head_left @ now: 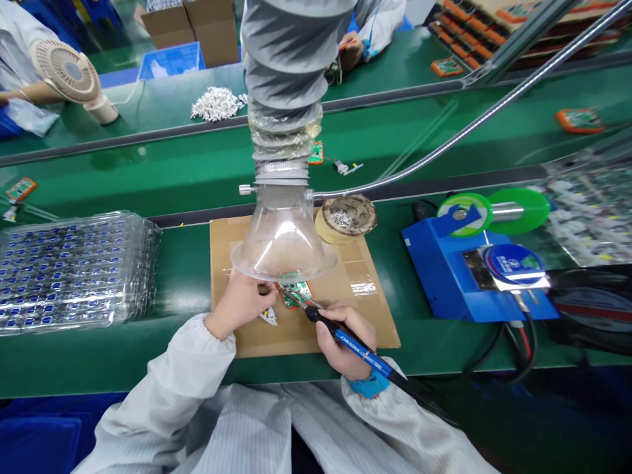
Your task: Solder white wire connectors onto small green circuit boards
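My right hand (pixel 348 336) is wrapped round a blue and black soldering iron (pixel 363 354). The iron's tip reaches over a green circuit board with an orange edge (pixel 297 294), which lies on a cardboard sheet (pixel 372 322). At the board's left edge, the fingers of my left hand (pixel 243 299) are pinched together; what they hold is hidden. A small white part (pixel 269 316) rests on the cardboard just below those fingers. Directly above the board hangs a clear fume extractor hood (pixel 286 240), which covers part of the view of it.
A round tip-cleaning pot (pixel 348 217) stands behind the hood. To the right is a blue solder feeder (pixel 444 263) with a green reel. Stacked clear trays (pixel 74 270) lie left. A metal gooseneck (pixel 444 141) crosses the upper right. Across the belt, a co-worker's hand (pixel 350 51) shows.
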Demonstrator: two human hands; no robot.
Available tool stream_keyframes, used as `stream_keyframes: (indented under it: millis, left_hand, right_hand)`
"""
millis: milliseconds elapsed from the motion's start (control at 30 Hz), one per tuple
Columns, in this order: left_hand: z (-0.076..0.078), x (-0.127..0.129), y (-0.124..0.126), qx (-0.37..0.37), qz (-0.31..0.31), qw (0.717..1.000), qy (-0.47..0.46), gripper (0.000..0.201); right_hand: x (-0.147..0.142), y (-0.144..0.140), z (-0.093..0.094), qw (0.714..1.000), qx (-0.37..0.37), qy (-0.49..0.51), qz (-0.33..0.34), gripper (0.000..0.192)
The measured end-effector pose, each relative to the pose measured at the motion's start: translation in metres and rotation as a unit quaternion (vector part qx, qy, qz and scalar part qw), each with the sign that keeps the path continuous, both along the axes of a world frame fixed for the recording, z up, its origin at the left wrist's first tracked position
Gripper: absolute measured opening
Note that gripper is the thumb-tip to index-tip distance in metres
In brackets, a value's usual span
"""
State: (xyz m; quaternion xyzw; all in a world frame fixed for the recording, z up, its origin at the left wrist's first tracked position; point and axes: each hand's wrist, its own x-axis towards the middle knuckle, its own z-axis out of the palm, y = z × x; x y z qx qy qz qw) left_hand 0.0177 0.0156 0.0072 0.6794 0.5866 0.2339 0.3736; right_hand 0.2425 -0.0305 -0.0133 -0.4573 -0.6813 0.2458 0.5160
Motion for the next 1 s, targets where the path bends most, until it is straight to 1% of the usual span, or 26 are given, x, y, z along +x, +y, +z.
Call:
stream_keyframes:
  millis: [167,333,400,467,533,600,667,733,800,833,867,933,1000]
  left_hand:
    - [0.000,0.000,0.000,0.003,0.002,1.000,0.006,0.012]
    - [0.001,0.000,0.001,0.013,-0.002,1.000,0.012,0.014]
    - [0.002,0.000,0.001,0.014,-0.005,1.000,0.012,0.014]
    - [0.002,0.001,0.001,0.010,-0.004,1.000,0.012,0.014]
    - [0.002,0.001,0.001,0.005,0.000,1.000,0.009,0.014]
    - [0.002,0.001,0.001,0.004,0.002,1.000,0.007,0.014]
    - [0.002,0.000,0.001,0.007,0.000,1.000,0.008,0.014]
    - [0.002,-0.002,0.001,0.012,-0.008,1.000,0.010,0.013]
    - [0.004,-0.003,0.001,0.015,-0.036,0.999,0.014,0.012]
    - [0.005,-0.002,0.000,0.017,-0.055,0.998,0.021,0.012]
    - [0.007,-0.002,0.000,0.019,-0.074,0.997,0.034,0.013]
    - [0.010,-0.002,-0.002,0.017,-0.100,0.992,0.069,0.015]
    - [0.014,-0.006,-0.003,-0.003,-0.096,0.993,0.072,0.016]
  right_hand:
    - [0.001,0.000,0.003,1.000,0.010,0.004,0.002,0.012]
    - [0.004,-0.002,0.000,1.000,0.002,0.006,-0.002,0.006]
    - [0.005,-0.003,-0.004,0.999,-0.008,0.036,-0.021,0.006]
    - [0.006,-0.004,-0.008,0.995,-0.034,0.082,-0.043,0.008]
    - [0.007,-0.002,-0.011,0.988,-0.060,0.127,-0.066,0.009]
    - [0.008,0.002,-0.012,0.980,-0.069,0.162,-0.091,0.011]
    - [0.011,0.008,-0.012,0.974,-0.050,0.187,-0.120,0.011]
    - [0.015,0.015,-0.009,0.966,-0.003,0.207,-0.156,0.014]
    - [0.021,0.024,-0.004,0.957,0.032,0.219,-0.187,0.021]
    - [0.024,0.029,-0.002,0.956,0.031,0.215,-0.196,0.025]
    - [0.026,0.033,0.000,0.959,0.013,0.199,-0.199,0.028]
    - [0.030,0.041,0.004,0.968,-0.045,0.149,-0.199,0.029]
    - [0.031,0.046,0.005,0.969,-0.087,0.118,-0.199,0.029]
